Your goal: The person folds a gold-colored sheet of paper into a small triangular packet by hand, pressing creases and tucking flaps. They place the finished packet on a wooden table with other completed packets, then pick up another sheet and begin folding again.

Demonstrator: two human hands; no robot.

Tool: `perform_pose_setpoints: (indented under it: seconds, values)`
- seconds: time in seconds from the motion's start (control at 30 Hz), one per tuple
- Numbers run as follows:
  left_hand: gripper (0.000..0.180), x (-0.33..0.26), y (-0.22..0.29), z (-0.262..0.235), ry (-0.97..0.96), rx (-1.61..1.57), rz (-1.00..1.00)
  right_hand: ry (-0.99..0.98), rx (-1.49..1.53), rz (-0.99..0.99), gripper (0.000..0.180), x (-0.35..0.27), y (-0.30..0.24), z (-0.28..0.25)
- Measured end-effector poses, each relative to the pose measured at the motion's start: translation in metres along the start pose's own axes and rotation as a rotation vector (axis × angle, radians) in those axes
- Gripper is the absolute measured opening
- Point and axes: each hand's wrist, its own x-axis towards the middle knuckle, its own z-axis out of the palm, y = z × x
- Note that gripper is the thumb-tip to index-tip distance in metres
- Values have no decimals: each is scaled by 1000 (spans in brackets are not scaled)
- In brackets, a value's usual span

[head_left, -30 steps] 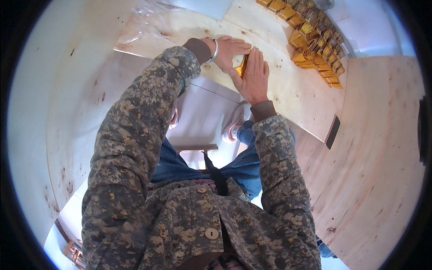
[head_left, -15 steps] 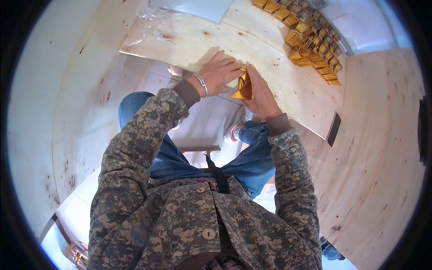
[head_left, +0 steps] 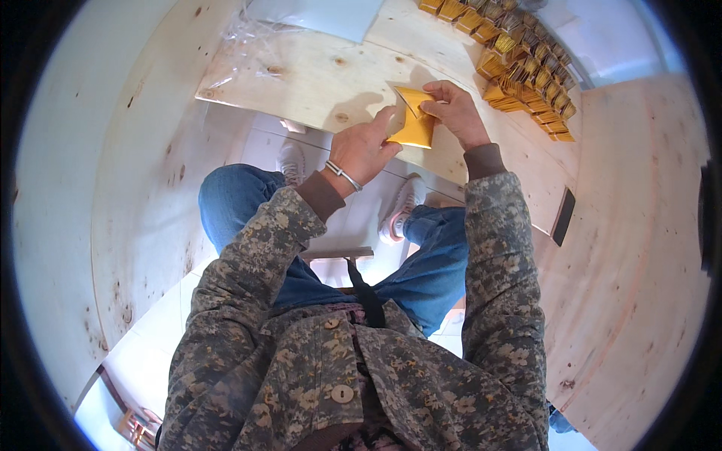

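Fingers (head_left: 432,110) of the right hand (head_left: 462,120) are pinched together on a golden paper piece (head_left: 416,129), thumb and index closed over its upper right part. The left hand (head_left: 359,152) has its fingers partly spread: the thumb meets the piece's lower left corner, while the index finger points up beside its left edge. Whether the left fingers grip it or only steady it, I cannot tell.

The golden paper piece is between the two hands, at the near edge of the pale wooden bench (head_left: 316,84). A slanting fold crosses its upper half, and its lower half looks smooth and bright.

Well apart, at the far right of the bench, stand close rows of folded golden pieces (head_left: 519,79). Clear plastic film (head_left: 248,56) lies at the far left, next to a pale sheet (head_left: 323,16). A silvery bracelet (head_left: 344,176) circles the left wrist.
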Motion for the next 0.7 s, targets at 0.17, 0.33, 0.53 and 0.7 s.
perform_pose_setpoints:
  seconds: [0.17,0.33,0.53,0.7]
  values:
    - [43,10,-3,-7,162,344,185,308,-462,-312,21,1,14,13]
    - [46,47,-1,16,255,412,436,417,-502,-448,27,-11,18,26]
    - [54,66,-21,35,100,536,440,459,-540,-573,33,-7,25,40]
    - [54,62,-29,38,-49,625,409,351,-533,-505,42,-16,20,46]
